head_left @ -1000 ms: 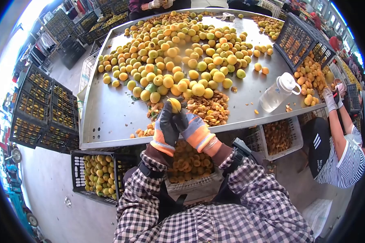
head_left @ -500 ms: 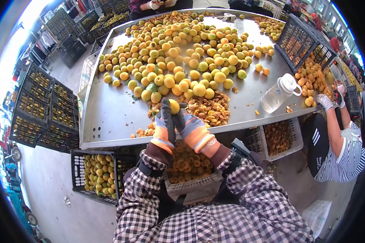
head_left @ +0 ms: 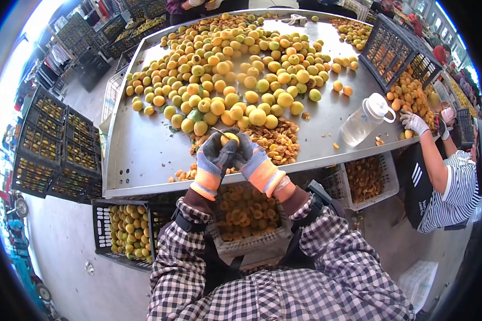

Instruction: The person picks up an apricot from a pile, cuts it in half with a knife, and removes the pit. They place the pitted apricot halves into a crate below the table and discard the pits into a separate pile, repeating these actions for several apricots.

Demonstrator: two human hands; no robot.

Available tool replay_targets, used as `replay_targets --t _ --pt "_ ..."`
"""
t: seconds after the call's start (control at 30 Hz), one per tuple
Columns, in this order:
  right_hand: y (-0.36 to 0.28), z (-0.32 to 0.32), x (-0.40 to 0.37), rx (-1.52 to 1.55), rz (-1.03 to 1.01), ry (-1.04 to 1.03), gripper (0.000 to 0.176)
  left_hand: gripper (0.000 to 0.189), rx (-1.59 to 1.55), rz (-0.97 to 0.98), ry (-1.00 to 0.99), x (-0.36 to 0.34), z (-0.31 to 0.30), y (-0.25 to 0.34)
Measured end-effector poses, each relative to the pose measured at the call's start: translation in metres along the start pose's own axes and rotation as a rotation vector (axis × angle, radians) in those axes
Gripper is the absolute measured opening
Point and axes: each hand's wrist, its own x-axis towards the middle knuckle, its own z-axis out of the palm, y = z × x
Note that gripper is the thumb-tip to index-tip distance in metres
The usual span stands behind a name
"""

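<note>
My left hand [head_left: 213, 163] wears a dark-palmed glove with an orange and grey back, its fingers closed round a yellow apricot [head_left: 230, 139]. Across the top of this fruit lies the thin blade of a small knife [head_left: 218, 132]. My right hand [head_left: 256, 163], gloved alike, is closed against the fruit's other side; the knife's handle is hidden at its fingers. Both hands are over the near edge of the metal table [head_left: 144, 160]. Just beyond them are a heap of cut apricot pieces [head_left: 276, 140] and a large spread of whole apricots [head_left: 219, 69].
A crate of apricot halves [head_left: 246, 214] stands below my hands. Another crate of pieces [head_left: 365, 179] is to its right, a black crate of whole fruit [head_left: 128, 232] to its left. A water bottle [head_left: 367, 120] stands on the table. At right, a co-worker's gloved hand [head_left: 414, 122] touches apricots.
The knife blade now shows across the apricot, and my hands have closed in around it. The co-worker's near hand has moved left onto the fruit. The view has shifted slightly.
</note>
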Motion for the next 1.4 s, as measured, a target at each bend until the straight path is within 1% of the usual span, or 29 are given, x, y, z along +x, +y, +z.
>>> replay_targets --t 0.03,0.1,0.2,0.27,0.4,0.43,0.47,0.53,0.57,0.6,0.63,0.67,0.7,0.73,0.77,0.8,0.87,0.9,0.93,1.0,1.07,1.1,1.13,1.2,1.27,1.3,1.33,1.4 --pt "-0.002 0.000 0.000 0.000 0.000 0.002 0.046 0.028 0.006 0.012 0.004 -0.001 0.001 0.003" --pt "-0.004 -0.001 -0.001 0.092 0.067 0.005 0.045 0.028 0.012 0.022 0.006 -0.002 0.003 0.004" --pt "-0.003 0.000 0.000 0.166 0.089 0.015 0.045 0.029 -0.007 -0.023 -0.016 -0.002 0.002 0.001" --pt "-0.001 0.001 0.000 0.196 0.108 0.020 0.045 0.031 -0.013 0.104 -0.039 -0.001 0.001 -0.009" --pt "0.011 0.005 0.001 0.244 0.110 0.032 0.042 0.032 0.007 0.110 -0.041 0.000 0.000 -0.016" --pt "0.010 0.006 0.001 0.244 0.110 0.032 0.042 0.032 0.051 0.160 -0.031 0.002 -0.001 -0.020" --pt "0.008 0.006 0.002 0.373 0.218 0.024 0.040 0.033 0.095 0.209 -0.020 0.003 -0.003 -0.022" --pt "-0.001 -0.004 0.006 0.663 0.441 0.040 0.038 0.036 -0.111 -0.046 0.003 -0.006 -0.008 -0.012" --pt "0.000 -0.010 0.007 0.699 0.432 0.045 0.039 0.053 -0.067 0.111 0.002 -0.005 -0.003 -0.011" --pt "0.001 -0.014 0.009 0.733 0.421 0.051 0.040 0.053 -0.068 0.113 0.001 -0.005 -0.002 -0.007" --pt "0.003 -0.018 0.009 0.591 0.399 0.018 0.039 0.054 -0.091 0.052 -0.013 -0.006 -0.001 -0.001" --pt "0.004 -0.017 0.008 0.590 0.398 0.014 0.039 0.055 -0.115 -0.009 -0.024 -0.007 0.000 0.005" --pt "0.002 -0.015 0.008 0.562 0.330 0.033 0.039 0.055 -0.134 -0.045 -0.036 -0.008 0.000 0.015" --pt "0.000 -0.013 0.008 0.535 0.262 0.052 0.039 0.055 -0.134 -0.043 -0.030 -0.006 -0.003 0.014" --pt "-0.002 -0.015 0.008 0.418 0.206 0.082 0.040 0.055 -0.142 -0.056 -0.072 -0.003 -0.009 0.012" --pt "-0.007 -0.020 0.007 0.419 0.204 0.076 0.040 0.054 -0.150 -0.067 -0.113 -0.003 -0.013 0.011" --pt "-0.020 -0.034 0.005 0.363 0.131 -0.085 0.041 0.052 -0.136 -0.077 -0.074 -0.004 -0.017 0.016" --pt "-0.039 -0.046 0.001 0.352 0.264 -0.315 0.044 0.047 -0.157 -0.074 -0.047 -0.001 -0.020 0.013" --pt "-0.036 -0.050 0.000 0.211 0.092 -0.484 0.050 0.044 -0.179 -0.071 -0.020 0.001 -0.021 0.012" --pt "-0.038 -0.052 -0.003 0.190 0.091 -0.554 0.051 0.043 -0.188 -0.074 -0.040 0.000 -0.025 0.014" --pt "-0.031 -0.057 0.000 0.230 0.270 -0.509 0.049 0.041 -0.203 -0.095 -0.105 -0.003 -0.026 0.014" --pt "-0.039 -0.060 0.003 0.198 0.273 -0.430 0.046 0.040 -0.263 -0.098 -0.158 -0.003 -0.024 0.013" --pt "-0.031 -0.054 0.007 0.027 -0.002 -0.224 0.036 0.040 -0.266 -0.102 -0.162 -0.004 -0.022 0.013" --pt "-0.028 -0.054 0.015 0.599 0.190 0.062 0.022 0.041 -0.153 -0.221 -0.184 -0.007 -0.013 0.015" --pt "-0.036 -0.054 0.016 0.931 0.054 0.301 0.020 0.043 -0.198 -0.244 -0.206 -0.010 -0.003 0.019" --pt "-0.035 -0.052 0.022 1.014 -0.013 0.371 0.018 0.042 -0.214 -0.284 -0.241 -0.011 0.001 0.020" --pt "-0.031 -0.052 0.025 1.088 -0.051 0.406 0.021 0.041 -0.230 -0.323 -0.275 -0.013 0.003 0.019" --pt "-0.029 -0.050 0.030 1.091 -0.086 0.505 0.022 0.038 -0.200 -0.340 -0.310 -0.015 0.005 0.013"
